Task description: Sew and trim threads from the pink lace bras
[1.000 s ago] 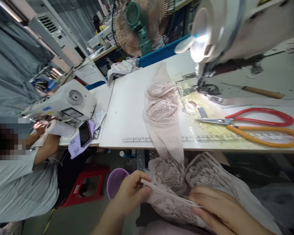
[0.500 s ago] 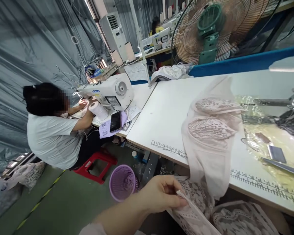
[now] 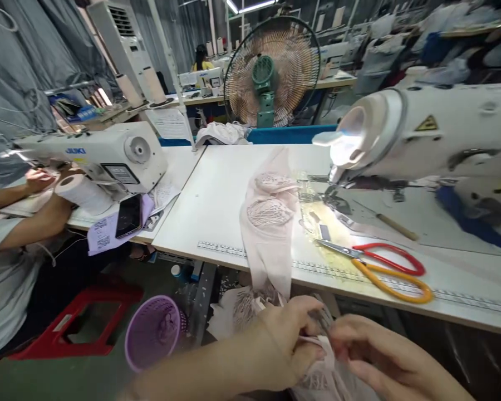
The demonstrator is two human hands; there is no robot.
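My left hand [image 3: 290, 342] is closed on a pale pink lace bra [image 3: 317, 379], pinching its edge between thumb and fingers. My right hand [image 3: 379, 351] meets it from the right, fingers curled onto the same fabric; its fingertips are slightly blurred. This bundle hangs over my lap, in front of the table edge. Another pale pink bra [image 3: 271, 214] with lace cups lies across the white table, its lower end draping off the front edge toward my hands.
Scissors [image 3: 359, 256] with red and orange handles lie near a sewing machine [image 3: 426, 133] at right. A wooden-handled tool [image 3: 396, 227] lies behind them. At left, a co-worker [image 3: 8, 278] sits at another machine [image 3: 96, 147]. A purple basket [image 3: 154, 334] stands on the floor; a fan [image 3: 271, 72] stands behind.
The view has swung right, bringing the scissors and the right-hand machine fully into sight. My right hand has come into view and joined my left hand at the lace fabric.
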